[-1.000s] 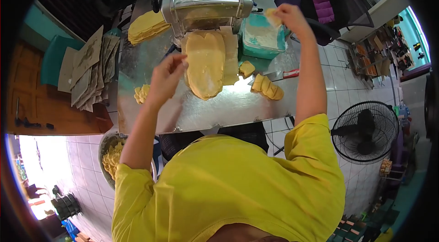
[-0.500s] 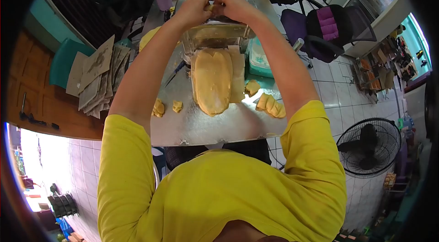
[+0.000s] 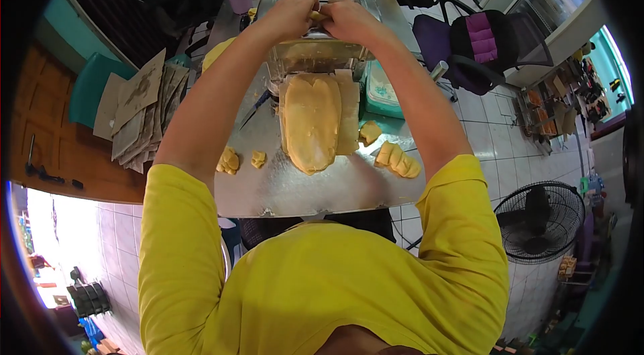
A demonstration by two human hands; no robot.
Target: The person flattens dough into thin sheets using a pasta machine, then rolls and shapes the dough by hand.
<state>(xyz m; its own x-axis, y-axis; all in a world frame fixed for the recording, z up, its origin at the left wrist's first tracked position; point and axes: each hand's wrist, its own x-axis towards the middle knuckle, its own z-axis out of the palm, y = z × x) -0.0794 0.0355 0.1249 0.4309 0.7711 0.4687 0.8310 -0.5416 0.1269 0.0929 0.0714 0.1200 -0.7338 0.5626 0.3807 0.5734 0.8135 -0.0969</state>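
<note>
Pressure should be even from both sides here, imo: left hand (image 3: 295, 16) and right hand (image 3: 345, 19) both curl closed, pinching a small yellow piece of dough (image 3: 317, 17) between them over the boxy silver metal machine (image 3: 315, 53). Go light so it doesn't tear, and watch those fingertips near the metal. Looks-wise, fingers mostly hide that piece. Nearer: lumpy yellow dough scraps (image 3: 228, 161) at left, a long, flat yellow dough slab (image 3: 312, 123), smoothish with a pale patch, then a creased yellow dough roll (image 3: 398, 160).
</note>
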